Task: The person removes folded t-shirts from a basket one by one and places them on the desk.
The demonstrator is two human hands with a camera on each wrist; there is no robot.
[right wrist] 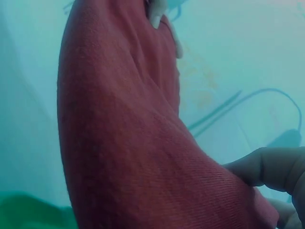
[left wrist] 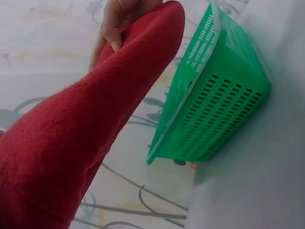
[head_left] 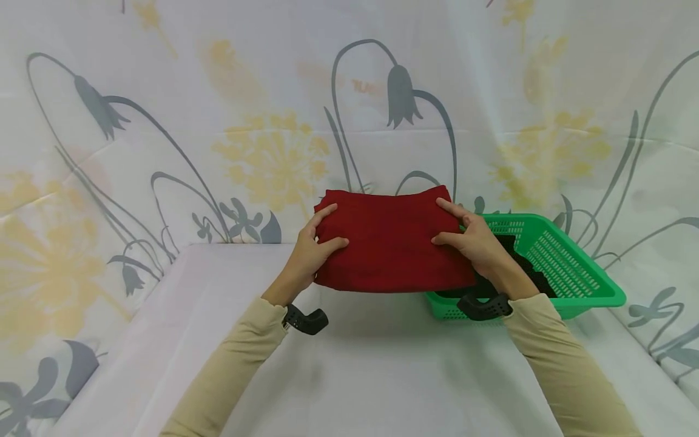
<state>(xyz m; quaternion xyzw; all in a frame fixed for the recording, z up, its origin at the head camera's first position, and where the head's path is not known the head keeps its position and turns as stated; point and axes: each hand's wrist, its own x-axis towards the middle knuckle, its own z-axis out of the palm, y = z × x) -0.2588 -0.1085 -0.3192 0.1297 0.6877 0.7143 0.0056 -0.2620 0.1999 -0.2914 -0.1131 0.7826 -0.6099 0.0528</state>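
A folded red cloth is held up above the white table by both hands, one at each side. My left hand grips its left side, thumb on the near face. On the opposite side my right hand pinches the cloth, with thumb and forefinger showing on the front and the other fingers hidden behind. The left wrist view shows the red fabric bulging in a thick fold, and the right hand at its far end. In the right wrist view the fabric hangs with soft creases.
A green perforated plastic basket stands on the table at the right, behind the right forearm, with black cloth inside. Behind the white table hangs a flower-patterned curtain. Each wrist wears a black band.
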